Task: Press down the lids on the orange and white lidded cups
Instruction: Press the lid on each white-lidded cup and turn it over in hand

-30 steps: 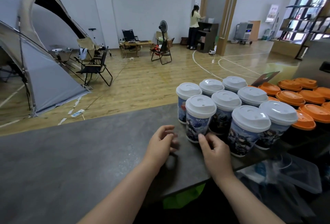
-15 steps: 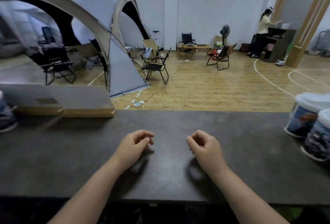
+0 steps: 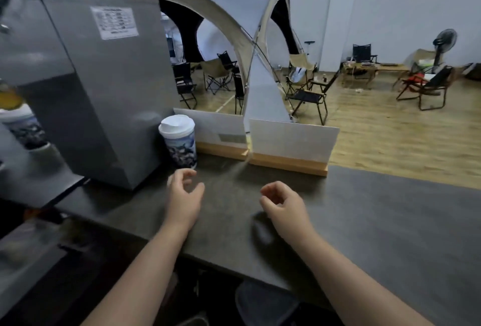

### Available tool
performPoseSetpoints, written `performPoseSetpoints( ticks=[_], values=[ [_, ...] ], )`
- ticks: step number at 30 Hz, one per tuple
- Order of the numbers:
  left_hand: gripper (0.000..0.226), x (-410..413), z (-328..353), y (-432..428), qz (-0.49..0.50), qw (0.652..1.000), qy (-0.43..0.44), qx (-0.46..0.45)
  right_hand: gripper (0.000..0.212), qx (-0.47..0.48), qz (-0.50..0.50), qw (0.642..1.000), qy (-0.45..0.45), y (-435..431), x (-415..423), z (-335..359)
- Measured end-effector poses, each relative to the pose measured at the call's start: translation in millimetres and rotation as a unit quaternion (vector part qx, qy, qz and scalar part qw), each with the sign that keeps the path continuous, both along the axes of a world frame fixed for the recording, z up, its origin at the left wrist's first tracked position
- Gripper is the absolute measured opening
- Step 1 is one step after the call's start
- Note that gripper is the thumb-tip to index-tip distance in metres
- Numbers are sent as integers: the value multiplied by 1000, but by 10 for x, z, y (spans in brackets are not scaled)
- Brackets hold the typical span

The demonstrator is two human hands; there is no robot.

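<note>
a white-lidded cup (image 3: 179, 141) stands upright on the counter (image 3: 364, 221), tucked just beside the grey machine (image 3: 99, 86) and just in front of the left card stand (image 3: 221, 134). the left hand (image 3: 183, 197) hovers near its base, fingers loosely curled and part open, holding nothing; the right hand (image 3: 282, 204) hangs well to the right over bare counter, fingers curled in narrow, also empty. a second cup (image 3: 24, 128) sits blurred at the far left, past the machine, with something orange above it that i cannot make out. risks, as i judge them: the near cup is tall on a small foot, so a push that lands off centre on the lid could tip it toward the machine or the stand, and any liquid inside would spill; whether it is full cannot be told. pressing one edge only may seat that side and leave the far rim proud. the tight spot beside the machine leaves the left hand little room. the cup's long axis runs straight up, lid on top, and the sip spout seems to sit on the lid's left side, facing the machine, though blur makes this unsure.
</note>
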State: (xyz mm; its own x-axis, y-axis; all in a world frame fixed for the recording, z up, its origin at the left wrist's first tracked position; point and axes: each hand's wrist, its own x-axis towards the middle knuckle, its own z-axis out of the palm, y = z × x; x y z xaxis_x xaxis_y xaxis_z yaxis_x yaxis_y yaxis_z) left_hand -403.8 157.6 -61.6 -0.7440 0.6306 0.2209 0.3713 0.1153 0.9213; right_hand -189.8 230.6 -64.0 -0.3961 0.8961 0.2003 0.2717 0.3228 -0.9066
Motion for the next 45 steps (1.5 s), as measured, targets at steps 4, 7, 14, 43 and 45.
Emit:
performPoseSetpoints(
  ticks=[4, 7, 14, 43, 45],
  values=[
    [72, -564, 31, 254, 57, 998, -14, -9, 20, -7, 15, 1000, 17, -46, -550, -38],
    [95, -808, 43, 552, 44, 998, -39, 3, 23, 13, -8, 1000, 6, -38, -681, -107],
    [96, -1012, -73, 874, 24, 997, -33, 59, 25, -21, -40, 998, 40, 14, -635, -113],
    [77, 371, -186, 409, -363, 891, -251, 112, 54, -26, 1, 984, 177, 27, 477, -125],
    [76, 365, -188, 406, -376, 891, -228, 112, 57, -19, 4, 985, 173, 12, 484, -121]
  ],
)
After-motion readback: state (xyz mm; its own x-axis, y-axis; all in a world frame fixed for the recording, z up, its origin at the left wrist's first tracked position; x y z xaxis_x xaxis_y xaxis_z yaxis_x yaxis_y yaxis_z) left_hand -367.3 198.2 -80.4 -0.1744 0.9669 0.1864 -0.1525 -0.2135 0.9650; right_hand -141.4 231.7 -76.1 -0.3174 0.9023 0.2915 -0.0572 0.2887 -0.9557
